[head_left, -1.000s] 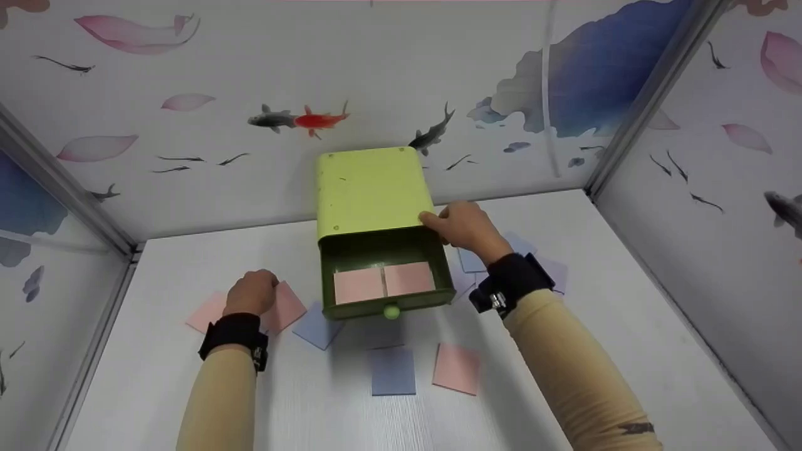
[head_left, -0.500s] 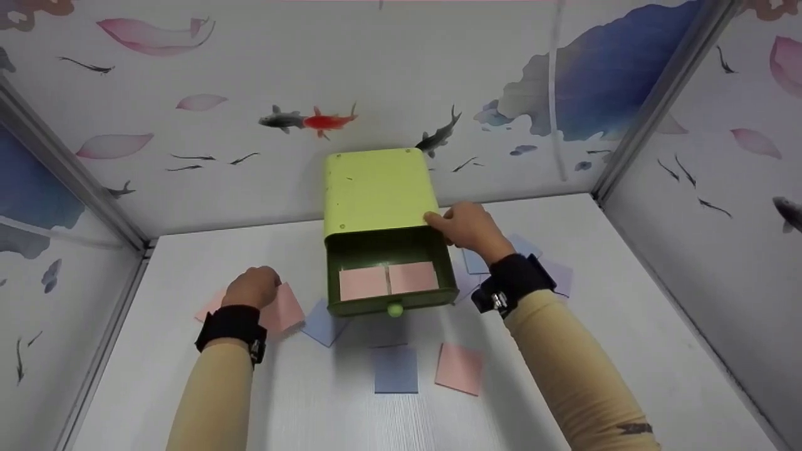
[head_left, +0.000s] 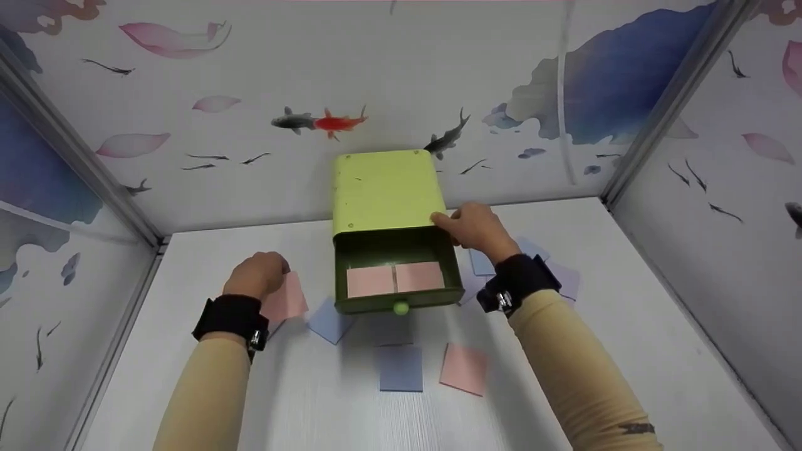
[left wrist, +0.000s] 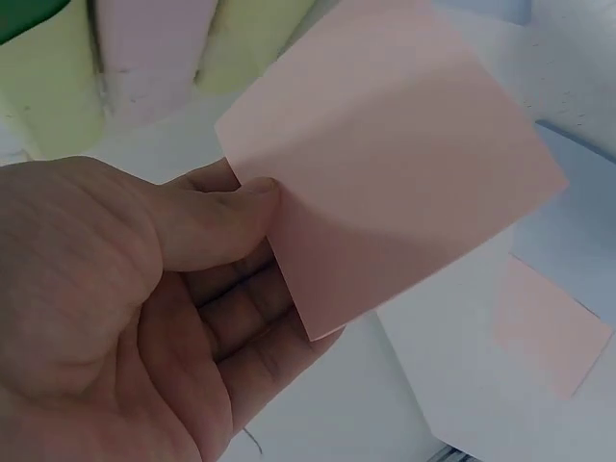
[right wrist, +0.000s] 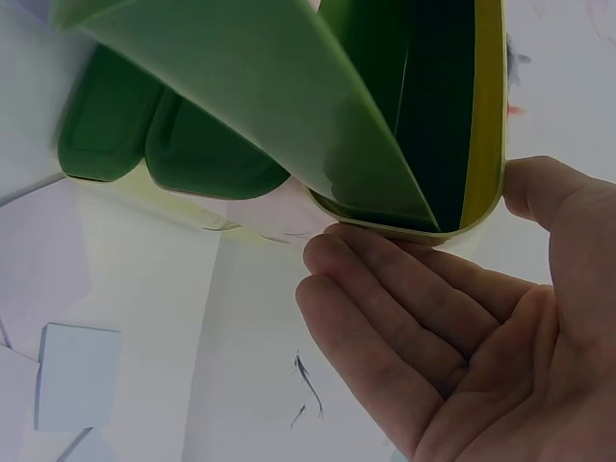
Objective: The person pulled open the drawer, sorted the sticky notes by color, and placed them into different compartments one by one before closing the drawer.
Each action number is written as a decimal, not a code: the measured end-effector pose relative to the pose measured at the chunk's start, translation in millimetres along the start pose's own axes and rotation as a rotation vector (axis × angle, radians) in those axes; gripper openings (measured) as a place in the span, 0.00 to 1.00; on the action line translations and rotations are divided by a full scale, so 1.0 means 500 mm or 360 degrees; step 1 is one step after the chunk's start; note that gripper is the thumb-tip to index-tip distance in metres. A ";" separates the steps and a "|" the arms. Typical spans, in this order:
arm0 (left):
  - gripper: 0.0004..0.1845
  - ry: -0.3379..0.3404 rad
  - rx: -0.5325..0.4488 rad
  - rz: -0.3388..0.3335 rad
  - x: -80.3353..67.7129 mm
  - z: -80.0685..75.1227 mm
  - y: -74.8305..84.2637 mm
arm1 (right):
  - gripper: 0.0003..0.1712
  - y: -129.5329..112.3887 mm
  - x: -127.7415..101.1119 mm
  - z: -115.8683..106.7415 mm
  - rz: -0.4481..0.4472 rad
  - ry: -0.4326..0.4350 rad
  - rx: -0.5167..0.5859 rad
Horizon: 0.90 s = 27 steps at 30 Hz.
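Soft, greyish light fills the head view. A blurred shadow spreads over the desk in front of the box, with streaky sheen farther out; the box's inside is dark. The left wrist view is dim, shadow crossing the card; the right wrist view looks hazy.

Beyond the fingers rises a pale wall patterned with fish and petals, grey posts at its corners; below the fingers spreads a white tabletop, perhaps faintly wood-grained.
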<state>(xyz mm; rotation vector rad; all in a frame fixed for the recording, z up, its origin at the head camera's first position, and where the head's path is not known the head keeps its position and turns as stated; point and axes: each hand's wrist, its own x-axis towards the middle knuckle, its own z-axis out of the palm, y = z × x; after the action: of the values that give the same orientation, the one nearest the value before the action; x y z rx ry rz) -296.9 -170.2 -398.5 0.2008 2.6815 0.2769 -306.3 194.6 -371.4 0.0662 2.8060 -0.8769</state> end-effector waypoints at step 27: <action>0.20 0.0042 0.0163 0.0120 -0.082 -0.128 0.141 | 0.30 -0.006 0.004 -0.007 0.0029 -0.0057 0.0011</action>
<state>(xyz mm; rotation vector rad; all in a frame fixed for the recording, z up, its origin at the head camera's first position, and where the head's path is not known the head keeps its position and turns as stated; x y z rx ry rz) -281.2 -119.5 -309.1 0.3320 2.7202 0.1657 -309.1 194.1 -367.0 0.0759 2.7649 -0.8748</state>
